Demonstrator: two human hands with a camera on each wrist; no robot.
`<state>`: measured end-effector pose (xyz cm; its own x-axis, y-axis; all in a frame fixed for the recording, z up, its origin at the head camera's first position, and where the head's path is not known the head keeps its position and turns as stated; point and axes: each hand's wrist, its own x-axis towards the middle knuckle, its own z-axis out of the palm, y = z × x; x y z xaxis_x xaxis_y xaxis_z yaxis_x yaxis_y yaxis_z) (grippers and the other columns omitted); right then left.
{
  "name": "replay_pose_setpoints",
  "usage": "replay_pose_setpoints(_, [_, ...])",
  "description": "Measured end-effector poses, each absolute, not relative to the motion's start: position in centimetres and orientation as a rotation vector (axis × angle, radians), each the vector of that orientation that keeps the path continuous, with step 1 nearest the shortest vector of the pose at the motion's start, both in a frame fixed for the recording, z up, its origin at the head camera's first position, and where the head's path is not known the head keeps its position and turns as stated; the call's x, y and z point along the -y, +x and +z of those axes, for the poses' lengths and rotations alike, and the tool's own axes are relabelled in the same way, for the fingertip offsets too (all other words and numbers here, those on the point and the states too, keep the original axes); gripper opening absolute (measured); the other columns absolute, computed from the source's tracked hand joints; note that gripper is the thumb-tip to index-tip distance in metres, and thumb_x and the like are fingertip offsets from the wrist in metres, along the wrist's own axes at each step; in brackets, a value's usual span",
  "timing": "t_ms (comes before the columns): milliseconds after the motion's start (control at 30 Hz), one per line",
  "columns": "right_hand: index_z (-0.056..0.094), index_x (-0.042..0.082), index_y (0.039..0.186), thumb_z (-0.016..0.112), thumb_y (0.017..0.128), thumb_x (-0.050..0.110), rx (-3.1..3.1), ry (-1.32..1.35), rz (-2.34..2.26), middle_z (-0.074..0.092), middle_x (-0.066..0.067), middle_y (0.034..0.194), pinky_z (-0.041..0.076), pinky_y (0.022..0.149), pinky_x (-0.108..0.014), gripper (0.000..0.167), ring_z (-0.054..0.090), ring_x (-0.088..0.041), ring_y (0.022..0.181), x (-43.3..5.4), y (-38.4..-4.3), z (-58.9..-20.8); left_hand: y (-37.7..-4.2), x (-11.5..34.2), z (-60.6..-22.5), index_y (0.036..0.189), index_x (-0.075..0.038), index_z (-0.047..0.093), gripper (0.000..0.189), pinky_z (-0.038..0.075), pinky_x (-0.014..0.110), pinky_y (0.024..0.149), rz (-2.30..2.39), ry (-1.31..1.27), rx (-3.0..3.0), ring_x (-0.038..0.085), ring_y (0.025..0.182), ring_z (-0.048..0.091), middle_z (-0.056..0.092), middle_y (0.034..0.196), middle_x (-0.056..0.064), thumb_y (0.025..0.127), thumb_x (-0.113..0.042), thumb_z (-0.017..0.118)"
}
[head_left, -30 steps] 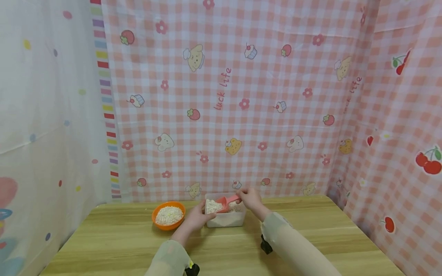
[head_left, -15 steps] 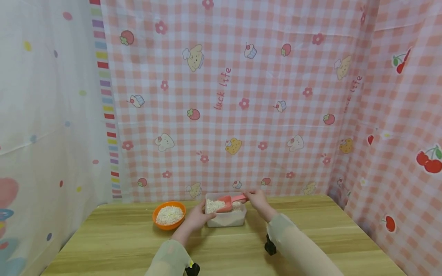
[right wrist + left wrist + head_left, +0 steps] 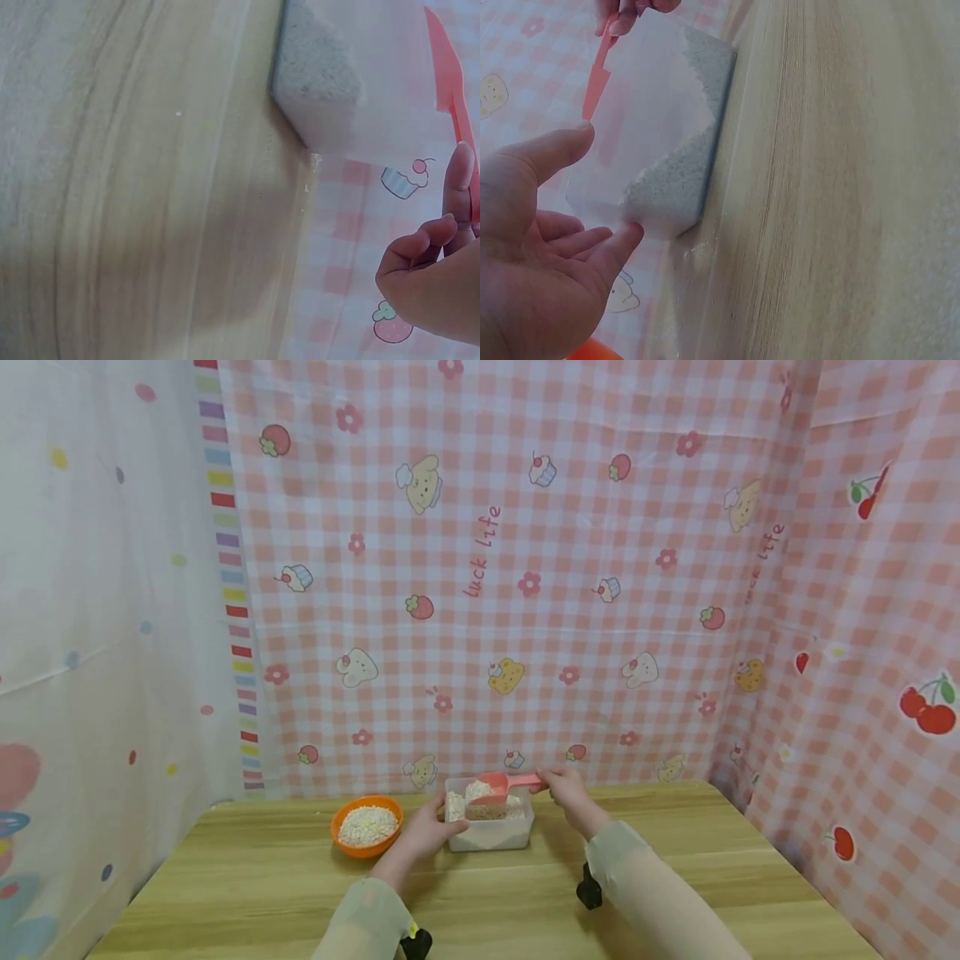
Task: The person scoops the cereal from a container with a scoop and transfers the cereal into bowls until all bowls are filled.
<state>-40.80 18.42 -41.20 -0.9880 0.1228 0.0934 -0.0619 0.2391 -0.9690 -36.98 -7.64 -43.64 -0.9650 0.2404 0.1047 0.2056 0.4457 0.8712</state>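
Observation:
A clear plastic container [image 3: 491,837] partly filled with pale grains stands on the table. My left hand [image 3: 429,832] grips its left end; in the left wrist view the thumb [image 3: 566,150] lies at the rim and the fingers bear on the end wall. With its fingers curled round the handle, my right hand [image 3: 567,792] holds a pink scoop [image 3: 501,787]. The scoop is raised to the container's top, heaped with grains. In the right wrist view the scoop [image 3: 448,71] shows edge-on above the rim, and part of the hand is cut off.
An orange bowl [image 3: 335,832] holding pale grains [image 3: 367,827] stands left of the container, near my left forearm. The wooden table [image 3: 495,902] ends at a pink checked curtain [image 3: 480,710] behind; another curtain [image 3: 847,693] hangs at the right.
The scoop has risen from down in the grains to the container's rim and now carries a heap. My right hand has shifted right with it. The left hand keeps its place.

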Motion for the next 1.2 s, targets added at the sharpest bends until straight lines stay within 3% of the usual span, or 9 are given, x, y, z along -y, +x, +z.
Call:
replay_pose_setpoints(400, [0.069,-0.009,0.098,0.053,0.100,0.014,2.299,-0.019,1.908,0.067,0.002,0.062,0.023,0.045,-0.020,0.028,0.026,-0.005,0.043,-18.8,-40.8,-40.3,-37.4,7.7,-43.7,0.149,0.006,0.027,0.085,0.047,0.048,0.096,1.674,0.398,-2.613,0.043,0.126,0.047,0.036,0.148,0.026,0.087,-0.025,0.075])
replay_pose_setpoints(1200, [0.064,-0.014,0.110,0.051,0.100,0.011,2.259,-0.003,1.955,0.067,0.001,0.062,0.022,0.043,-0.017,0.030,0.028,-0.004,0.043,-18.9,-40.8,-40.3,-37.6,7.7,-43.3,0.147,0.007,0.030,0.083,0.045,0.049,0.098,1.684,0.398,-2.610,0.044,0.126,0.046,0.036,0.147,0.028,0.085,-0.025,0.076])
